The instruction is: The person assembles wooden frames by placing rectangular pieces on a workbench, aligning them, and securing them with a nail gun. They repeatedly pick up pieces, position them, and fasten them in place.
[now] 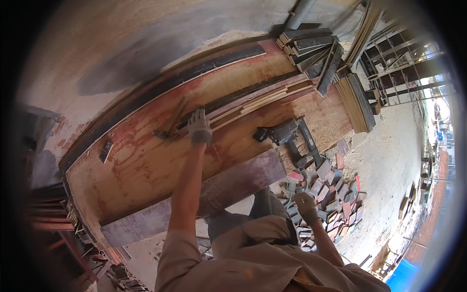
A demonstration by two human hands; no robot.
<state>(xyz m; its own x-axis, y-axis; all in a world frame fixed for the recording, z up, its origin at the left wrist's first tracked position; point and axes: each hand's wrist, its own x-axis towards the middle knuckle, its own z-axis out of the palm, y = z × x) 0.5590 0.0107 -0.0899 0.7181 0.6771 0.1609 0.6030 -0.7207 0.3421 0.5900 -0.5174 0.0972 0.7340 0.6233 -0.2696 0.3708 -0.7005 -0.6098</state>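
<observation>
My left hand (199,127), in a grey work glove, lies over the near ends of some long wooden strips (253,104), with its fingers stretched across them. Left of it, a hammer (171,125) rests on the worn wooden tabletop (131,170). My right hand (306,207), also gloved, hangs beside my leg over a heap of wood offcuts (335,190). Its fingers are curled in, and what they hold, if anything, is hidden. A black nail gun (287,134) lies on the table to the right of the strips.
A purplish board (233,181) runs along the table's near edge. One dark strip (214,63) follows the far edge, by the wall. Dark-faced boards (311,46) are stacked at the far right end, beside a bundle of planks (357,102). A small dark offcut (105,151) lies left.
</observation>
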